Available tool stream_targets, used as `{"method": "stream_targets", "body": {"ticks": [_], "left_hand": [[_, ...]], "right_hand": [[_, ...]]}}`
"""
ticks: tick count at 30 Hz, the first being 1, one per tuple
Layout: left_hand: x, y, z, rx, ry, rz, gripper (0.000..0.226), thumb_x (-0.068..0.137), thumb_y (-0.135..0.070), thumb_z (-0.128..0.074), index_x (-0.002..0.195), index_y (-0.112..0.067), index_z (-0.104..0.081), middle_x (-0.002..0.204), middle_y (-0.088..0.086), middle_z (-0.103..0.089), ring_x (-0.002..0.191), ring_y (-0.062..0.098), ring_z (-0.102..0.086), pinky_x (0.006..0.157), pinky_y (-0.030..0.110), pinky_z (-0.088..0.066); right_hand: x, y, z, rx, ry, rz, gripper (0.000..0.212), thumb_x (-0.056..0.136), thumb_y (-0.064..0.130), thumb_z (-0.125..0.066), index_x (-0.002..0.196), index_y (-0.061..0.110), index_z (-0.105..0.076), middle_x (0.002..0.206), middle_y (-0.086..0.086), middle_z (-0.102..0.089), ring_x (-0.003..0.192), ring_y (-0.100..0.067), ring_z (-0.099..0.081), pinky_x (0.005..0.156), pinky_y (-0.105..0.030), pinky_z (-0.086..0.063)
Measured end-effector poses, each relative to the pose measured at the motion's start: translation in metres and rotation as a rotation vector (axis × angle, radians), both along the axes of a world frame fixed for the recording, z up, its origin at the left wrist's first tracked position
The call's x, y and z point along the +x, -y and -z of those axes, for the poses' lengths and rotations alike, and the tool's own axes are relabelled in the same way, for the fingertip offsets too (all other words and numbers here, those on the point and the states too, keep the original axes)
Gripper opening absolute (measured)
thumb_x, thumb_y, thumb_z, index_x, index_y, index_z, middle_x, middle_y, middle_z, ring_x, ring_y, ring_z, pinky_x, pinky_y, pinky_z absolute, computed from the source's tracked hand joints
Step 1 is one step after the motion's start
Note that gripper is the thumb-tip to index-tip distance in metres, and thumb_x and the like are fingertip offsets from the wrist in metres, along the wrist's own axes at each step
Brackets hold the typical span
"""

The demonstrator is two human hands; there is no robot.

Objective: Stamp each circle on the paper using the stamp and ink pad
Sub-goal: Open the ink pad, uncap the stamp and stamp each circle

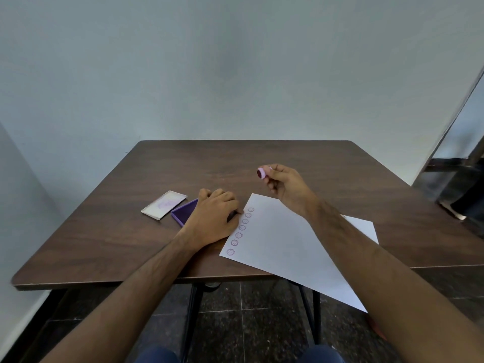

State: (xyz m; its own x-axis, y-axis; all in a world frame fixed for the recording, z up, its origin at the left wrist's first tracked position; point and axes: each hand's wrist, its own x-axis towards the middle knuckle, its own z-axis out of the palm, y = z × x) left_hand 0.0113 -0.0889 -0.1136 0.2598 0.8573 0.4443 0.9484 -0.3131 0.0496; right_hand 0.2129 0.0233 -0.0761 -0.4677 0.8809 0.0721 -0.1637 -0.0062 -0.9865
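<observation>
While the right hand [285, 186] hovers above the table [131, 244], its fingers [272, 171] pinch the pink stamp [261, 172] beyond the paper [282, 247]. The left hand [216, 216] rests loosely curled, holding nothing, on the purple ink pad [184, 212] beside the paper's row of circles [242, 227].

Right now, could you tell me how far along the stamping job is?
The three circles nearest the person look stamped; the farther ones look fainter, likely unstamped. The right hand holds the stamp raised, inked face showing, while the left hand rests over the ink pad beside the paper.
</observation>
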Motion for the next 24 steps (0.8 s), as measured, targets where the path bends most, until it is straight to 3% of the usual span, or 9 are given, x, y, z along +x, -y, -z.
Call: {"method": "stream_targets", "body": {"ticks": [5,10,15,19,24], "left_hand": [[-0.002,-0.004,0.003,-0.004,0.011,0.007,0.013,0.092,-0.037,-0.058,0.094,-0.027,-0.067,0.105,-0.008,-0.066,0.103,0.013,-0.056,0.089,0.034,-0.024],[-0.002,-0.005,0.004,0.059,0.018,-0.002,0.013,0.089,-0.039,-0.054,0.085,-0.029,-0.063,0.093,-0.013,-0.064,0.092,0.010,-0.055,0.087,0.035,-0.027],[-0.003,-0.004,0.006,0.068,0.037,0.053,0.014,0.087,-0.044,-0.059,0.079,-0.037,-0.049,0.092,-0.012,-0.064,0.090,0.012,-0.055,0.087,0.039,-0.031],[-0.003,-0.004,0.004,0.033,0.016,0.055,0.016,0.088,-0.046,-0.057,0.088,-0.031,-0.062,0.100,-0.012,-0.066,0.098,0.012,-0.056,0.090,0.039,-0.030],[-0.005,-0.003,0.000,0.086,0.089,-0.016,0.014,0.091,-0.026,-0.060,0.104,-0.029,-0.064,0.113,-0.008,-0.066,0.108,0.016,-0.057,0.090,0.036,-0.030]], "right_hand": [[-0.007,-0.009,0.015,-0.117,-0.119,0.038,0.014,0.099,0.009,-0.054,0.100,0.007,-0.068,0.072,-0.002,-0.057,0.060,-0.010,-0.044,0.054,-0.018,-0.038],[-0.003,-0.009,0.032,-0.160,-0.215,0.054,0.015,0.098,0.013,-0.058,0.094,0.011,-0.072,0.068,0.002,-0.060,0.058,-0.007,-0.047,0.052,-0.017,-0.040],[0.003,0.012,0.041,-0.141,-0.227,0.016,0.015,0.097,0.016,-0.060,0.093,0.011,-0.075,0.067,0.002,-0.060,0.058,-0.007,-0.048,0.053,-0.018,-0.041],[0.005,0.024,0.039,-0.164,-0.234,0.000,0.014,0.098,0.016,-0.060,0.096,0.009,-0.071,0.069,0.000,-0.057,0.060,-0.009,-0.045,0.056,-0.020,-0.037],[0.001,0.025,0.024,-0.192,-0.213,0.010,0.015,0.100,0.015,-0.056,0.096,0.009,-0.068,0.069,0.000,-0.054,0.061,-0.009,-0.044,0.059,-0.022,-0.034]]}}
